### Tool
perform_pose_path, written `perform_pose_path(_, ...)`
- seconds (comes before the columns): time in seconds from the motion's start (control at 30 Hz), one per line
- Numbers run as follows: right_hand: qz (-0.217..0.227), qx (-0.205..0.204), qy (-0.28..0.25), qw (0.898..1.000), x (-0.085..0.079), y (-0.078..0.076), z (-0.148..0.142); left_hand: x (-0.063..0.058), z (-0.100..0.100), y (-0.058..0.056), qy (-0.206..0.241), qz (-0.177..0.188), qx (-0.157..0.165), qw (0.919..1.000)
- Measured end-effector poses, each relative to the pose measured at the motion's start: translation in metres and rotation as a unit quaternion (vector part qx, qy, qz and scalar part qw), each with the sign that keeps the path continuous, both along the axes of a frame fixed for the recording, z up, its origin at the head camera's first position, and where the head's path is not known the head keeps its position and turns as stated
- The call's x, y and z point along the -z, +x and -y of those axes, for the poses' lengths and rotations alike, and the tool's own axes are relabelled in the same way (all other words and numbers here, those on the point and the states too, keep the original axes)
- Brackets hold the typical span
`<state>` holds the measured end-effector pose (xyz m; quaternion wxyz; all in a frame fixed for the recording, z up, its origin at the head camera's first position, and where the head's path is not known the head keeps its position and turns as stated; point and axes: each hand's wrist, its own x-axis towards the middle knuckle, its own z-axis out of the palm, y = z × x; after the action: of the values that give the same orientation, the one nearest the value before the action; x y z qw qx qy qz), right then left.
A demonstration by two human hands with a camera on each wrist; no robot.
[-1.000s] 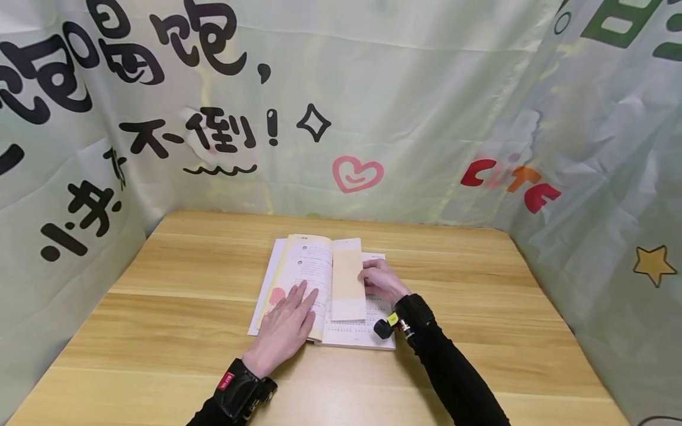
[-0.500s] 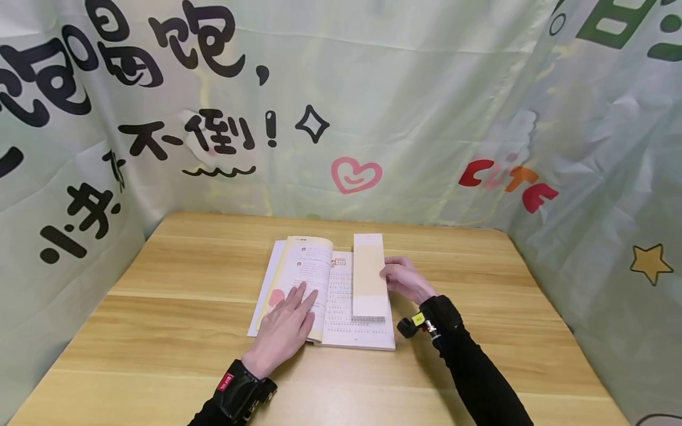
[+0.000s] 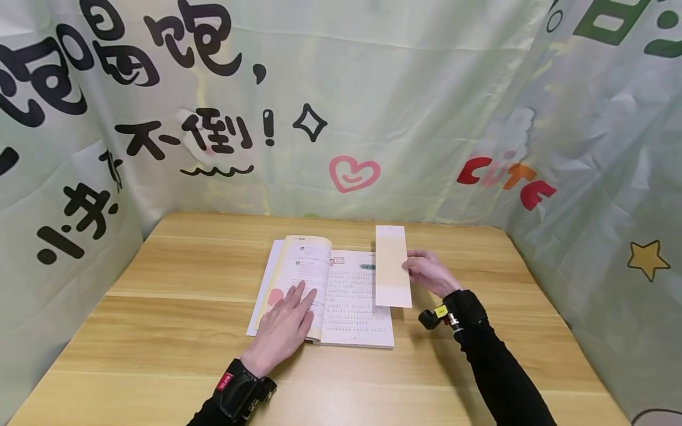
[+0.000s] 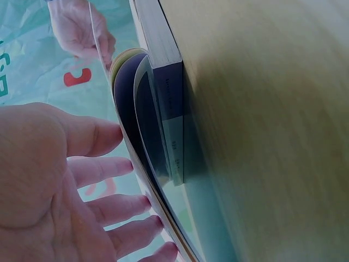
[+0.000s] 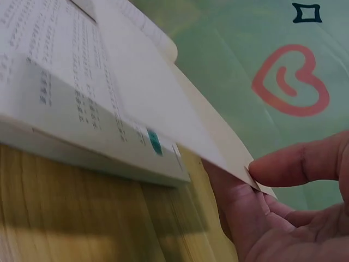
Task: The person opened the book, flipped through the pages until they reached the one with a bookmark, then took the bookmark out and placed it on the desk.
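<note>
An open book (image 3: 346, 322) lies on the table, its left pages curving up from the spine. My left hand (image 3: 282, 325) rests flat on the left page with fingers spread; in the left wrist view its fingertips (image 4: 139, 204) touch the page. A long cream-and-white paper strip (image 3: 391, 266), like a bookmark, is raised over the right page's outer edge. My right hand (image 3: 430, 273) pinches the strip's right edge, with the thumb (image 5: 294, 164) on top and fingers beneath in the right wrist view. Printed rows and a small green mark (image 5: 155, 142) show on the right page.
The wooden table (image 3: 176, 284) extends around the book on all sides. Behind it hangs a printed cloth backdrop (image 3: 426, 106) that also covers both sides. A dark cable (image 3: 655, 411) shows at the lower right corner.
My right hand has drawn the paper strip rightward from beside the spine, across the right page to its outer edge, uncovering printed rows. The left hand has stayed on the left page.
</note>
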<state>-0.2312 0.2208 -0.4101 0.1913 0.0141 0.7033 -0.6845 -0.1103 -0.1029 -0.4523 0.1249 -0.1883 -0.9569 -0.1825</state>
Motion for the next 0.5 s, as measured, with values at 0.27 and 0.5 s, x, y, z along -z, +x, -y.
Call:
perform_pose_path(0.27, -0.001, -0.009, -0.007, 1.000, 0.002, -0.005, -0.024, 0.000, 0.000, -0.001, -0.001, -0.001, -0.001, 1.0000)
perform_pose_path(0.5, -0.010, -0.009, 0.039, 0.999, 0.013, -0.010, -0.039, 0.000, 0.000, -0.001, -0.001, -0.003, 0.000, 1.0000)
